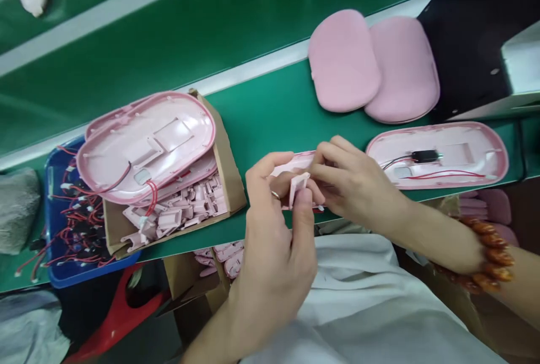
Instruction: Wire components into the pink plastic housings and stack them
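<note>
Between the thumb and fingers of my left hand [276,240] is a small pale-pink plastic bracket [297,187], tilted up. My right hand [352,175] is just right of it, its fingers bent and pressed together; what they hold, if anything, is hidden. Behind both hands lies a pink plastic shell [304,157], mostly covered by them. To the right, another pink shell [468,177] lies open side up, with a small black motor [425,156] and red and black wires inside it.
Left stands a cardboard box [230,156] of small pink brackets [185,209], with open pink shells [185,113] resting on top. Beside it, a blue bin [63,282] holds wired black parts. Two rounded pink covers [343,63] lie at the back, near a black panel [476,32].
</note>
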`<state>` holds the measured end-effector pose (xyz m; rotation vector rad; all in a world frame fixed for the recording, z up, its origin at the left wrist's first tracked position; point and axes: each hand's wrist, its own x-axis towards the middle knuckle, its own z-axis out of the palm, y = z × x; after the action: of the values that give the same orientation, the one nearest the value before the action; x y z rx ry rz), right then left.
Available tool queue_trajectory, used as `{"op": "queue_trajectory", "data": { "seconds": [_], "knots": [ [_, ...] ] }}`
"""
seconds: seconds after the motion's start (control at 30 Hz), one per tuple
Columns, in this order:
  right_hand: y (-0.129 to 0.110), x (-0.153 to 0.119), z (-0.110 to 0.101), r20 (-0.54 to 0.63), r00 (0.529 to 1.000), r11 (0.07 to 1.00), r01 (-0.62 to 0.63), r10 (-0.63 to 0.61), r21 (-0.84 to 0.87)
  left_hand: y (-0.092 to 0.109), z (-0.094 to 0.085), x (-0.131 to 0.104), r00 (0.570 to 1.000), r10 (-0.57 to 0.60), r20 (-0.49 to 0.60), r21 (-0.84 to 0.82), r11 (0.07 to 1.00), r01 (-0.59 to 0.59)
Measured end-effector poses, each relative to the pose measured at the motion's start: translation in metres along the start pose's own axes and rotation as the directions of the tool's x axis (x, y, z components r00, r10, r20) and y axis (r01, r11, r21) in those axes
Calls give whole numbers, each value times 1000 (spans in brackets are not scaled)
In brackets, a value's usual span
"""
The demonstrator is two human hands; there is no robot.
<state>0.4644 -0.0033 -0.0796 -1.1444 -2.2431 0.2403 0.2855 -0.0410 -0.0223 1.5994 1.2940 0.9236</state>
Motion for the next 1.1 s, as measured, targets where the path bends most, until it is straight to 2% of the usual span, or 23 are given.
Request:
{"op": "queue_trajectory", "data": {
  "seconds": [0.1,0.17,0.23,0.3,0.37,0.43,0.5,0.6,0.77,0.83,0.87,0.9,0.93,1.03,1.1],
  "knots": [
    [-5,-6,2,-68,998,999,-18,15,-29,3,4,5,1000,26,-12,36,999,-25],
    [-10,-7,-9,-83,995,999,-49,49,4,5,5,8,994,78,-74,112,991,-69],
    [-17,-9,-29,-130,976,978,-155,174,143,7,6,11,975,182,-126,250,957,-146],
    [-24,-13,-53,-154,935,913,-259,319,316,10,11,11,962,249,-108,327,923,-202],
    [-28,-19,-73,-124,923,859,-281,363,428,14,20,10,980,200,-18,224,956,-191],
    [-30,-28,-85,-82,934,830,-267,349,490,18,32,7,993,88,81,12,996,-90],
    [-28,-39,-88,-83,919,796,-287,386,533,21,45,4,983,-6,184,-153,988,35],
    [-24,-54,-86,-135,880,777,-319,456,543,25,61,1,961,-53,271,-217,969,114],
    [-17,-71,-91,-164,849,780,-362,502,510,34,74,4,950,9,311,-94,995,21],
    [-15,-75,-97,-188,842,784,-359,506,506,33,76,7,960,73,271,0,997,-75],
    [-14,-78,-100,-187,845,783,-352,502,512,32,78,9,962,149,227,63,984,-167],
    [-12,-80,-102,-165,855,777,-347,493,525,30,79,11,951,248,182,138,952,-274],
    [-10,-83,-105,-134,869,773,-341,477,534,27,81,13,922,357,151,216,898,-384],
    [-1,-89,-110,-74,914,841,-333,399,427,21,84,18,763,621,177,354,683,-638],
    [5,-92,-113,-90,938,915,-301,336,269,21,85,21,680,699,221,380,580,-721]
  ]
}}
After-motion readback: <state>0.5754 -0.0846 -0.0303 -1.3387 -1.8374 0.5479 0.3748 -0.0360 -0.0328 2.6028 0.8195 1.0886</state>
